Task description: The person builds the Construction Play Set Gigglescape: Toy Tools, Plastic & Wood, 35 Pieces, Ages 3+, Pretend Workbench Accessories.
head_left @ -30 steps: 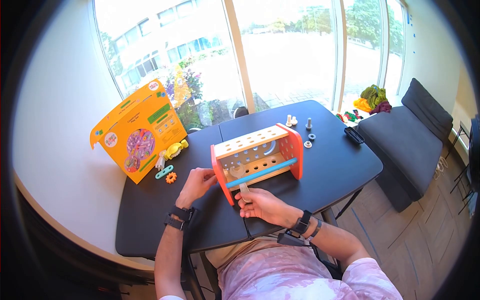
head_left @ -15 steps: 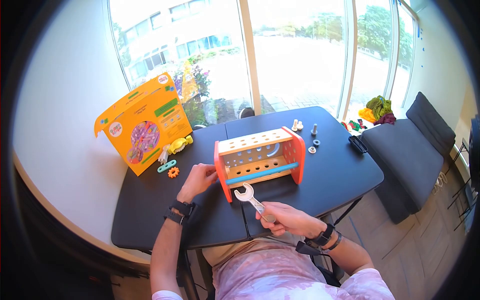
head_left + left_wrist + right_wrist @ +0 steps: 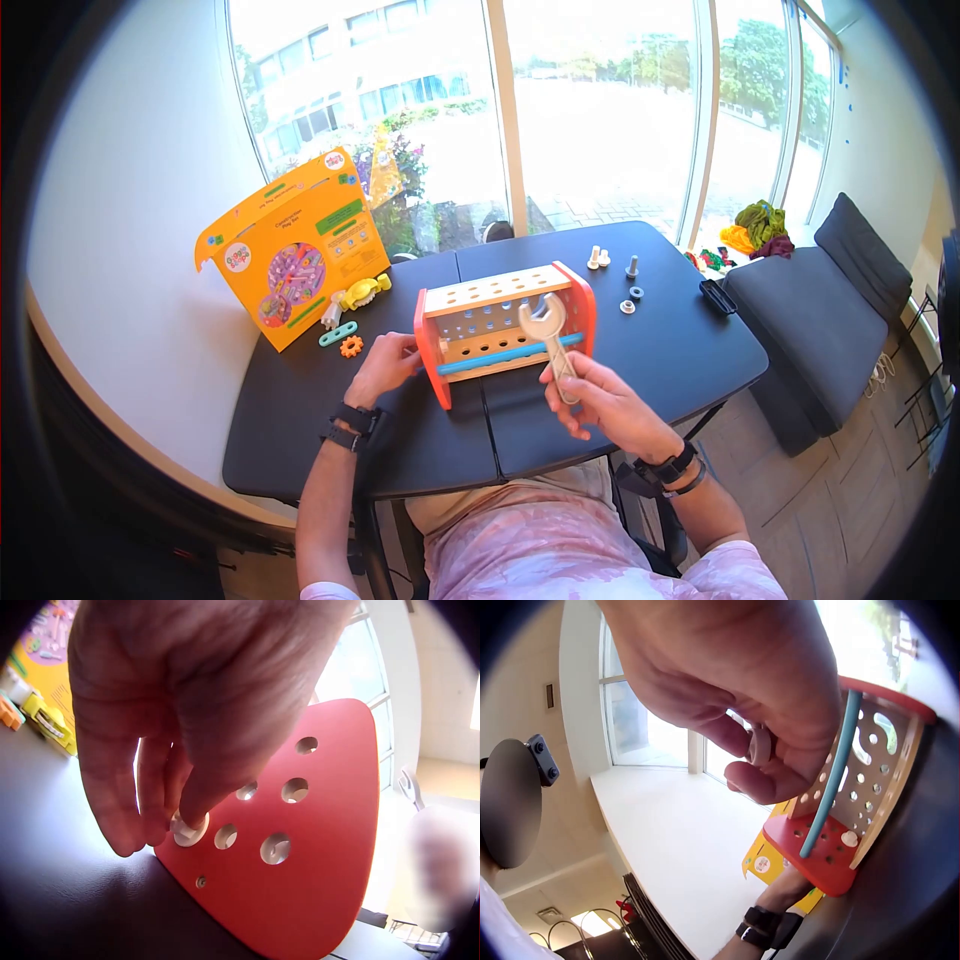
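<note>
Wrench (image 3: pixel 554 348), pinched in the raised right hand (image 3: pixel 606 400), is now drawn back from the toy toolbox (image 3: pixel 496 287) on the bench (image 3: pixel 650 350) and appears disengaged, while the left hand (image 3: pixel 384 366) pinches a white bolt head (image 3: pixel 185 835) at the red end panel (image 3: pixel 330 821).

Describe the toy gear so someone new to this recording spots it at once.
At the left of the black table, find the large yellow box. Between it and the left hand lies the toy gear: orange, with stubby teeth round its edge, unlike the straight teal strip beside it.
</note>
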{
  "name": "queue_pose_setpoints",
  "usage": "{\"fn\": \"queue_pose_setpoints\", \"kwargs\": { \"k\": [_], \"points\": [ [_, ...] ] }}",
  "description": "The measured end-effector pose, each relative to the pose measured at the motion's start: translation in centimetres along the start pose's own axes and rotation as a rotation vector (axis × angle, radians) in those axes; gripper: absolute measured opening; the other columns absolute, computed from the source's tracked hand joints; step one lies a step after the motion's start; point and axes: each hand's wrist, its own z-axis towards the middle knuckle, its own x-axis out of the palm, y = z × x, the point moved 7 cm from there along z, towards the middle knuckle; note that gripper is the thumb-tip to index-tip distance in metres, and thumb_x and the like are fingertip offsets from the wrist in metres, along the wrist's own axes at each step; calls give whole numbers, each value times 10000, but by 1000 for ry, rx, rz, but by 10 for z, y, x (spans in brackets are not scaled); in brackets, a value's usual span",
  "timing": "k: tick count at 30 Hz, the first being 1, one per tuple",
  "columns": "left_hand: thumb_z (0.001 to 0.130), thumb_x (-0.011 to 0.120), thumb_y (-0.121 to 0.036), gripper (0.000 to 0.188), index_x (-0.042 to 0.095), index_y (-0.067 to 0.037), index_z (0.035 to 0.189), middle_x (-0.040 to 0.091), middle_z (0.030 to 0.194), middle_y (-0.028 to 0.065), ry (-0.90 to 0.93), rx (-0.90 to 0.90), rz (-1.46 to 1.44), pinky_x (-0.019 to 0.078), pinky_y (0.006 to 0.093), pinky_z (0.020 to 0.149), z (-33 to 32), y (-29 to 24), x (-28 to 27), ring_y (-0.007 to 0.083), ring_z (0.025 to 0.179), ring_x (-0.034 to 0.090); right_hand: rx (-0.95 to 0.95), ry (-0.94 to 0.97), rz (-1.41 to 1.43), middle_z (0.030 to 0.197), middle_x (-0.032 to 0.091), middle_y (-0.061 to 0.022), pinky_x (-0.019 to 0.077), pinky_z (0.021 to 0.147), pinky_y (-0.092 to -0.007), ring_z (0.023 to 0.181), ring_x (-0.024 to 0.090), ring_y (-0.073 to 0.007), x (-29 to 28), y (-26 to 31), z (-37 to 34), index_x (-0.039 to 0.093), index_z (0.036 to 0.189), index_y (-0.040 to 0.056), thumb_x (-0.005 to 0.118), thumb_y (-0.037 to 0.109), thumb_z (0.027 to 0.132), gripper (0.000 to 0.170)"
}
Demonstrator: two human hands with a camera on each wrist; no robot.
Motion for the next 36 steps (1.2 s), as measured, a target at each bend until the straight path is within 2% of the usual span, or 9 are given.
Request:
{"fn": "queue_pose_setpoints", "kwargs": {
  "k": [5,12,15,18,21,24,27,30,36],
  "points": [
    [1026,753,-68,185,804,47,1162,808,893,66,-6,-18,-54,622,316,719,-1,18,-6,110,788,743,-165,-145,17,1018,660,-63,523,612,-292,749,617,-123,-30,31,4,584,1229,71,483,133,1126,158],
    [1033,760,-114,239,813,43,1205,801,854,70,-58,11,82,593,308,681,-11,7,-20,115,740,734,-287,-512,-277,910,618,-13,500,570,-268,703,598,-92,-144,64,30,581,1134,109,544,218,1141,115],
    [1038,771,-192,312,821,12,1268,861,1013,177,-77,-28,92,644,360,787,-19,4,-30,235,881,841,-272,-632,-510,894,642,-4,523,584,-259,686,614,-85,-202,68,49,574,1090,103,632,236,1125,149],
    [1027,796,-206,331,819,13,1273,863,1023,174,-96,-80,103,643,354,794,-29,2,-39,231,893,842,-310,-719,-685,898,681,-43,549,608,-286,675,644,-105,-250,57,66,573,1084,78,696,221,1093,189],
    [1039,789,-195,328,811,32,1273,828,890,85,-145,-6,124,591,294,683,-35,12,-46,116,707,737,-271,-663,-925,950,714,-112,577,689,-365,768,698,-179,-279,41,83,570,1107,39,696,222,1084,223],
    [1031,800,-182,326,805,31,1278,833,909,89,-169,2,109,598,288,686,-45,-1,-54,119,716,746,-210,-695,-986,960,705,-172,579,800,-452,863,714,-277,-312,17,98,562,1129,17,685,209,1077,233],
    [1022,808,-162,320,798,33,1275,838,927,87,-268,80,93,607,289,685,-52,-11,-65,123,727,755,-246,-762,-767,981,701,-211,566,871,-489,937,705,-349,-313,10,102,543,1109,11,687,202,1063,244],
    [1018,812,-142,287,802,30,1247,828,906,70,-354,120,93,612,280,684,-60,-38,-74,117,737,758,-328,-744,-1056,961,696,-210,570,862,-488,908,707,-353,-295,18,99,537,1107,10,662,209,1080,236],
    [1032,805,-122,177,821,-8,1166,793,852,38,-458,140,-102,605,234,651,-93,-114,-72,86,726,749,-516,-708,-773,880,646,-88,515,683,-392,754,636,-185,-260,43,94,570,1104,35,515,262,1152,238]
  ]
}}
